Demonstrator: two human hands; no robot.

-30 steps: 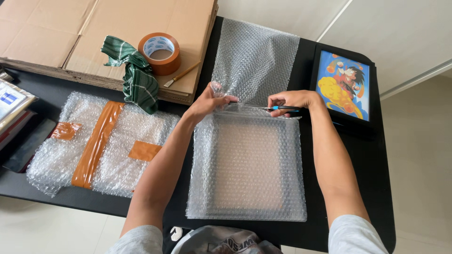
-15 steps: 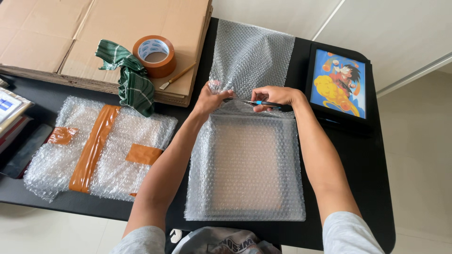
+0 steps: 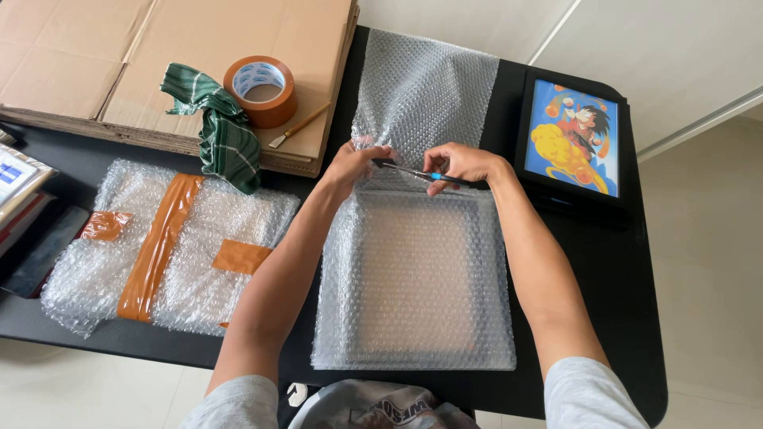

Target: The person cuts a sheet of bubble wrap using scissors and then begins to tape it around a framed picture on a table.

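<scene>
A flat square item wrapped in clear bubble wrap (image 3: 413, 278) lies on the black table (image 3: 628, 318) in front of me. The wrap sheet runs on past it toward the far edge. My right hand (image 3: 465, 164) holds scissors (image 3: 413, 171) with blue-and-black handles, blades pointing left across the sheet just above the item. My left hand (image 3: 354, 163) pinches the bubble wrap at the sheet's left edge, right by the scissor tips.
A bubble-wrapped parcel (image 3: 171, 246) taped with brown strips lies at left. Flattened cardboard (image 3: 159, 48) at the back carries a roll of brown tape (image 3: 261, 89), a green cloth (image 3: 222, 131) and a small brush (image 3: 298, 125). A framed cartoon picture (image 3: 574, 137) sits at right.
My right hand with the scissors has travelled left along the sheet toward my left hand, which has stayed on the sheet's left edge.
</scene>
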